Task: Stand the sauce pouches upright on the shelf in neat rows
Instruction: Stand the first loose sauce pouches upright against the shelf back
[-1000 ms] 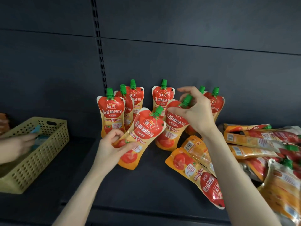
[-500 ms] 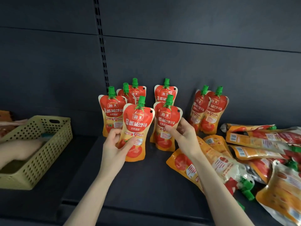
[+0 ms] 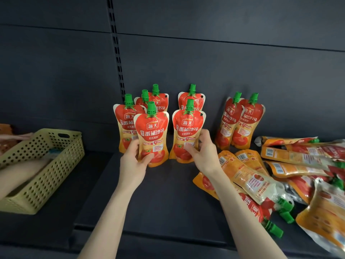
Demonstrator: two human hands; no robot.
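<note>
**Both hands on the two front pouches**

A perforated yellow basket (image 3: pixel 56 165) sat at the far left of the dark shelf (image 3: pixel 168 199), with another person's forearm (image 3: pixel 22 174) lying in it. To its right, the left hand (image 3: pixel 134 161) gripped the lower part of the front-left pouch (image 3: pixel 152 135), thumb across its face and fingers behind its left edge. That pouch stood upright, green cap up, with three upright pouches (image 3: pixel 125 116) close behind it. Just beside it, the right hand (image 3: pixel 203 152) held the front-right pouch (image 3: pixel 187 131) low on its right side, thumb on the face and fingers curled behind. One rear pouch (image 3: pixel 192 101) stood behind that. Further right, a leaning pair (image 3: pixel 240 120) rested against the back panel. At the far right, a heap of flat pouches (image 3: pixel 298 159) lay overlapping.
</note>
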